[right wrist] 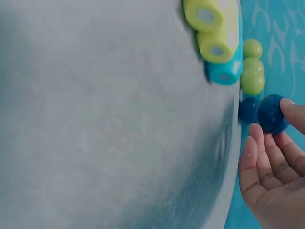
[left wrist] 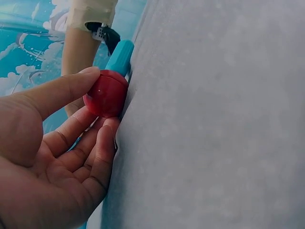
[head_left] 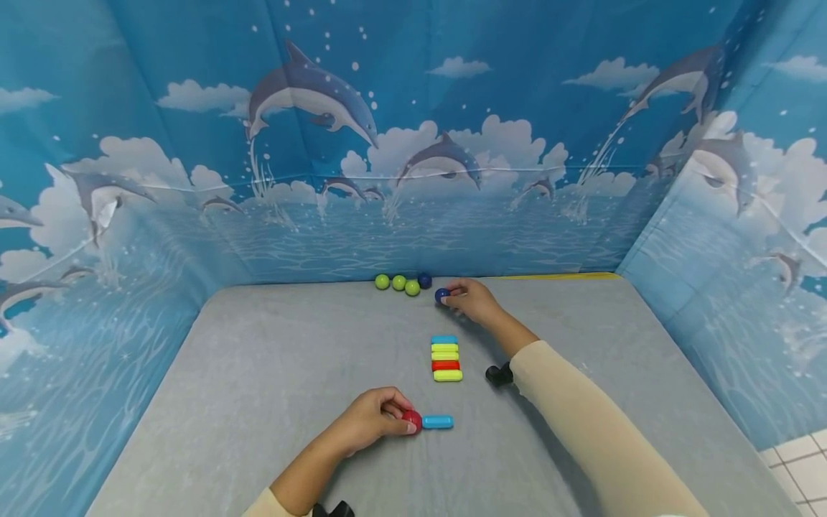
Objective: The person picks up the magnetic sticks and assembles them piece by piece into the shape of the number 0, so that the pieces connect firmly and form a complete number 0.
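Near the front of the table, my left hand [head_left: 370,422] pinches a red ball [head_left: 412,421] between thumb and fingers. A light blue stick [head_left: 438,422] lies end-on against that ball, pointing right; the left wrist view shows the ball [left wrist: 107,95] in front of the stick [left wrist: 120,57]. Toward the back, my right hand [head_left: 474,300] holds a dark blue ball [head_left: 441,296] between thumb and fingertips. Just left of it sits a second dark blue ball [head_left: 424,280], beside three green balls [head_left: 398,283]. In the right wrist view the held ball [right wrist: 271,115] overlaps the other one.
Between the hands lies a column of short sticks: a light blue one [head_left: 444,339], a red one [head_left: 446,365] and several yellow ones [head_left: 447,375]. The grey table [head_left: 291,345] meets a dolphin-print curtain [head_left: 426,230] at its back and sides.
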A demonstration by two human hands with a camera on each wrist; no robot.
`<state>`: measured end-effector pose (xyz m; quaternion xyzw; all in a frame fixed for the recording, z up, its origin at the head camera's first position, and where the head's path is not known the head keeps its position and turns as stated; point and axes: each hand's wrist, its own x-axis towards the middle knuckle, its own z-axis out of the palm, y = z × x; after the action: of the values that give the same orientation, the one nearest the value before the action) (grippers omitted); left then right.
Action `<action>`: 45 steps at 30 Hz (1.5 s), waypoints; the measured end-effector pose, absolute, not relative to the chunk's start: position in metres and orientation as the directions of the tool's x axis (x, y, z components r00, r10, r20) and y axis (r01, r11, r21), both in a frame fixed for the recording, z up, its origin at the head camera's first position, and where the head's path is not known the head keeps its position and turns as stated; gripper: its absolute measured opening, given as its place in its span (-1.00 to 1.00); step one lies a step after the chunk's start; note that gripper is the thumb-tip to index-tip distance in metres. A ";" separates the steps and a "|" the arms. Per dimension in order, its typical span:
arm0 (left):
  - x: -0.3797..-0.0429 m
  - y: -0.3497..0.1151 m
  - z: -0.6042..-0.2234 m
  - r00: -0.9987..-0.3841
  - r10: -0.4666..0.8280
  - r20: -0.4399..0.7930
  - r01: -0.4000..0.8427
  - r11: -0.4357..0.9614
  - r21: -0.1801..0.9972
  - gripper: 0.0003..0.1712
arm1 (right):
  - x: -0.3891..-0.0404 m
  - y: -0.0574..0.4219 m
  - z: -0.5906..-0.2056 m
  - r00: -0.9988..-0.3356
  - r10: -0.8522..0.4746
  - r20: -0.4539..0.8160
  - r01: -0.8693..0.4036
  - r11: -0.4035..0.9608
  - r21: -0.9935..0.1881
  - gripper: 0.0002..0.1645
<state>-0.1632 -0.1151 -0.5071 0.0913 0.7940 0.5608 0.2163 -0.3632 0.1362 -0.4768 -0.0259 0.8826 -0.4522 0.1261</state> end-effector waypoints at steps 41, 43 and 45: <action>-0.164 -0.115 -0.506 -0.891 0.379 -0.251 -0.092 0.390 0.916 -0.71 | -0.225 0.175 -0.450 -0.944 -0.300 -0.138 -0.006 0.433 -0.901 -0.55; -0.164 -0.115 -0.506 -0.891 0.380 -0.249 -0.091 0.389 0.917 -0.71 | -0.219 0.177 -0.451 -0.942 -0.307 -0.139 -0.006 0.428 -0.904 -0.54; -0.164 -0.115 -0.506 -0.890 0.382 -0.249 -0.090 0.388 0.917 -0.71 | -0.214 0.179 -0.452 -0.938 -0.322 -0.132 -0.017 0.421 -0.907 -0.52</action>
<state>-0.1637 -0.1149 -0.5062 0.0907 0.8047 0.5455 0.2160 -0.2138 0.1794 -0.4523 -0.1019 0.8306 -0.5281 0.1442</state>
